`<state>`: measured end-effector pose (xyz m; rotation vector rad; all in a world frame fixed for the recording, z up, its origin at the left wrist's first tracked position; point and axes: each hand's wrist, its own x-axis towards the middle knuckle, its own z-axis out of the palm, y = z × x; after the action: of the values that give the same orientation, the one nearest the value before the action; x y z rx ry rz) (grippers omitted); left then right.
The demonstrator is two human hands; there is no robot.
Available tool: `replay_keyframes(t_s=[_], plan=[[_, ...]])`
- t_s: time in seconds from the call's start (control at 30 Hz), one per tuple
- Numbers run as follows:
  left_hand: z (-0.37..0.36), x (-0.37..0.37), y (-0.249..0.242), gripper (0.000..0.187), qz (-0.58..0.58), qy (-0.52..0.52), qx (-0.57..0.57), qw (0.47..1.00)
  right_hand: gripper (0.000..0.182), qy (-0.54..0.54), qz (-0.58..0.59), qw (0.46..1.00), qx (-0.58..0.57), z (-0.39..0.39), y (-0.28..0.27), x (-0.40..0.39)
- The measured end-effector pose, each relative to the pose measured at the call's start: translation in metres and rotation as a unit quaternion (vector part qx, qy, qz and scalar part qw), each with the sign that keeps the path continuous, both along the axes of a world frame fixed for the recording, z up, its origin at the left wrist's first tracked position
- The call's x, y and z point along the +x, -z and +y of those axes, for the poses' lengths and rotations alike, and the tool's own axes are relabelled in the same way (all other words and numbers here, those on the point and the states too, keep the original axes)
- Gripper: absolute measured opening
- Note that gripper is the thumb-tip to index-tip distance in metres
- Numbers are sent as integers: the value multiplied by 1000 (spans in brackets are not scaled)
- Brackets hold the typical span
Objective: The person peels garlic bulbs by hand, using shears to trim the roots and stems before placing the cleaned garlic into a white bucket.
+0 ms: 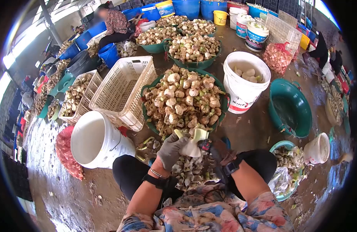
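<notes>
Between my two gloved hands, just below the near rim of a green tub [144, 96] heaped with garlic bulbs [180, 94], is a pale garlic bulb [192, 148] with a cut green-white stem. My left hand [171, 149], in a grey glove, has its fingers closed around the bulb's left side. On the right, my right hand [221, 152], in a dark glove, is closed on a small dark and red object at the bulb's edge; what that object is I cannot make out. Loose peelings [190, 172] lie beneath my hands.
A white bucket [246, 92] holding peeled garlic and a green basin [290, 108] stand right. An empty white bucket [101, 141] and a cream crate [124, 87] are left. A peelings basin [283, 145] sits lower right. A person [115, 24] sits at the back left.
</notes>
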<state>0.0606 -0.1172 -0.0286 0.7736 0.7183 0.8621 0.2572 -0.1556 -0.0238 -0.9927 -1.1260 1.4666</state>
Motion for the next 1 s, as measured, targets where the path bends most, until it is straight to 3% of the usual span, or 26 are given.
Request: replay_keyframes(t_s=[0.03, 0.07, 0.1, 0.13, 0.2, 0.23, 0.27, 0.33, 0.37, 0.4, 0.43, 0.5, 0.53, 0.57, 0.63, 0.77, 0.83, 0.9, 0.93, 1.0], plan=[[1, -3, -3, 27, -11, 14, -24, 1000, 21, 0, 2, 1000, 1, 11, 31, 5], [1, -2, -6, 28, -13, 5, -22, 1000, 30, -1, -181, 980, 85, 31, 84, 15], [-3, -2, -11, 28, -13, 8, -24, 1000, 41, -2, -358, 920, 163, 36, 87, 14], [-5, -2, -17, 29, 8, -5, -2, 1000, 29, -27, -476, 868, 138, 36, 87, 24], [-6, 0, -24, 31, 29, -16, 20, 999, 26, 10, -462, 882, 90, 39, 90, 20], [-6, 2, -24, 32, -22, -26, 57, 998, 24, 44, -444, 894, 43, 39, 92, 16], [-7, 2, -26, 32, -73, -35, 92, 992, 26, -9, -557, 830, 30, 32, 96, 10], [2, 1, -46, 37, -75, -59, 115, 989, 27, -139, -509, 841, 114, 10, 144, 0], [6, 0, -52, 42, -82, -88, 136, 983, 27, -257, -504, 807, 168, -1, 141, -6], [12, -5, -50, 43, -58, -66, 109, 990, 27, -241, -557, 793, 49, -9, 97, -24], [16, -4, -39, 40, -90, -101, 112, 985, 29, -235, -559, 794, 37, -7, 100, -28], [20, -10, -14, 37, 154, -135, 331, 921, 28, -179, -510, 818, 195, -6, 134, -7], [22, -11, -10, 35, 16, -145, 214, 966, 26, -178, -567, 802, 66, 0, 126, -11], [24, -16, -6, 35, 19, -145, 212, 966, 26, -202, -550, 809, 47, 4, 114, 7], [30, -25, -13, 33, -115, -240, 41, 963, 28, -145, -606, 782, -6, 15, 112, 15], [34, -34, -10, 35, -157, -248, 58, 954, 30, -166, -622, 763, 59, 20, 112, 13], [37, -38, 6, 37, -186, -266, 39, 945, 33, -159, -640, 749, -54, 19, 79, 4], [40, -40, 14, 43, -31, -216, 129, 967, 35, -186, -659, 726, -70, 18, 57, 0], [39, -43, 12, 45, -181, -191, 13, 965, 36, -161, -642, 748, -46, 16, 64, 1], [36, -37, 10, 45, -205, -187, -5, 961, 38, -140, -626, 767, -26, 18, 62, 1]])
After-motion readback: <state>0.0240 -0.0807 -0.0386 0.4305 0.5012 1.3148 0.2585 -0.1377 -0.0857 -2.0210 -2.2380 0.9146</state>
